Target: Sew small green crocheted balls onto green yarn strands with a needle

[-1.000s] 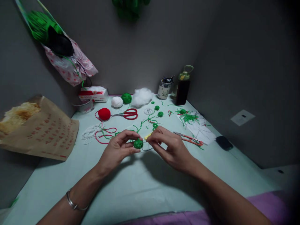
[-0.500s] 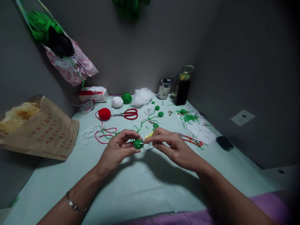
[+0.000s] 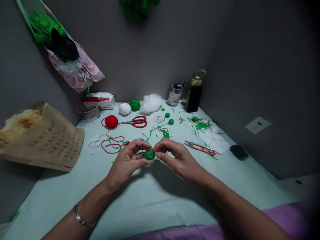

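A small green crocheted ball (image 3: 149,154) is pinched between the thumb and fingers of my left hand (image 3: 130,156), above the middle of the table. My right hand (image 3: 176,155) is closed in a pinch at the ball's right edge. Whatever its fingertips hold there is hidden. Beyond my hands lie small green crocheted balls (image 3: 171,122) on green yarn tails. Thread snips (image 3: 201,147) with orange handles rest right of my right hand. A small red and green piece (image 3: 126,143) lies just past my left hand.
Red-handled scissors (image 3: 138,122), a red yarn ball (image 3: 111,121), a white yarn ball (image 3: 125,108), a green yarn ball (image 3: 135,105) and white stuffing (image 3: 152,103) lie behind. A paper bag (image 3: 57,143) stands left. Yarn scraps (image 3: 202,125), a phone (image 3: 194,99) and a black mouse (image 3: 239,152) are right.
The yellow-handled crochet hook, seen earlier at my right hand, no longer shows. My right fingers have moved in against the green ball and curled. The snips' blades are now uncovered.
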`<state>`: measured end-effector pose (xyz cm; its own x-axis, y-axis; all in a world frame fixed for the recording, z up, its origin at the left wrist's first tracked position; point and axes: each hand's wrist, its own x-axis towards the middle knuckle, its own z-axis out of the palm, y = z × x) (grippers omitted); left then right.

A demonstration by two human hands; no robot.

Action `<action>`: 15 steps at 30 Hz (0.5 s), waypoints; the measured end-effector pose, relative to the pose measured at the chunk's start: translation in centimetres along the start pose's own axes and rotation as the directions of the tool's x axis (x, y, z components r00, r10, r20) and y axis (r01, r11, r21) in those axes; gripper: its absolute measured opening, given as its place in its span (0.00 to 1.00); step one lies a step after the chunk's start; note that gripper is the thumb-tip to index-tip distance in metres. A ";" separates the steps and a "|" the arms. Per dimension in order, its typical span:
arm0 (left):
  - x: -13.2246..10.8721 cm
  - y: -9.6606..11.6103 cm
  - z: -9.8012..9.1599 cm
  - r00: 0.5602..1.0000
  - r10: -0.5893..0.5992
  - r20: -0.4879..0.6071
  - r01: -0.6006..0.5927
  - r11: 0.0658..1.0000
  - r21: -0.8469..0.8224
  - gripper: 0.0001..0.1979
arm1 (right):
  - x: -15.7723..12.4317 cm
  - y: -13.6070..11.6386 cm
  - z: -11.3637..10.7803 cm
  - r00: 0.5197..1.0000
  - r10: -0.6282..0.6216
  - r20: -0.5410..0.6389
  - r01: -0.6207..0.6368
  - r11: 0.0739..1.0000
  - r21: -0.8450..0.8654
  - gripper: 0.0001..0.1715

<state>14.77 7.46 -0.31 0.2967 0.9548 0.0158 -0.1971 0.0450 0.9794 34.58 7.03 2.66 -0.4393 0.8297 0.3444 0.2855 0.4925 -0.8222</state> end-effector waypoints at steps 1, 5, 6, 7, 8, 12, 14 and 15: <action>0.0 0.1 0.1 1.000 0.004 -0.012 -0.004 1.000 0.010 0.17 | -0.1 0.1 0.2 0.999 -0.038 -0.025 0.036 0.998 -0.057 0.05; -0.1 -0.1 0.3 0.996 0.078 -0.049 -0.075 0.995 0.066 0.15 | -0.6 0.6 1.1 0.959 -0.279 -0.047 0.235 0.876 -0.421 0.08; -0.1 -0.3 0.4 0.994 0.100 -0.047 -0.095 0.992 0.089 0.14 | -0.8 0.7 1.4 0.945 -0.326 -0.009 0.273 0.808 -0.522 0.09; -0.2 -0.5 0.4 0.992 0.121 -0.045 -0.115 0.986 0.121 0.13 | -0.8 0.7 1.7 0.935 -0.353 0.038 0.302 0.733 -0.610 0.10; -0.3 -0.7 0.4 0.989 0.143 -0.041 -0.135 0.977 0.163 0.12 | -0.9 0.7 1.9 0.927 -0.364 0.086 0.322 0.659 -0.680 0.11; -0.5 -1.6 0.4 0.965 0.263 -0.002 -0.244 0.897 0.368 0.13 | -0.6 -0.2 2.2 0.900 -0.424 0.104 0.350 0.556 -0.754 0.12; -0.5 -1.8 0.1 0.946 0.322 0.039 -0.300 0.822 0.485 0.12 | -0.7 -1.5 1.4 0.921 -0.390 0.017 0.328 0.751 -0.573 0.09; -0.4 -1.9 -0.1 0.933 0.355 0.063 -0.330 0.772 0.543 0.11 | -0.9 -2.3 0.7 0.946 -0.323 -0.012 0.293 0.871 -0.394 0.08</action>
<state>14.96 7.03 -2.18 0.2654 0.8884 0.3747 0.2577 -0.4399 0.8603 33.72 4.91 3.94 -0.4974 0.6290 0.5974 0.4558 0.7754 -0.4370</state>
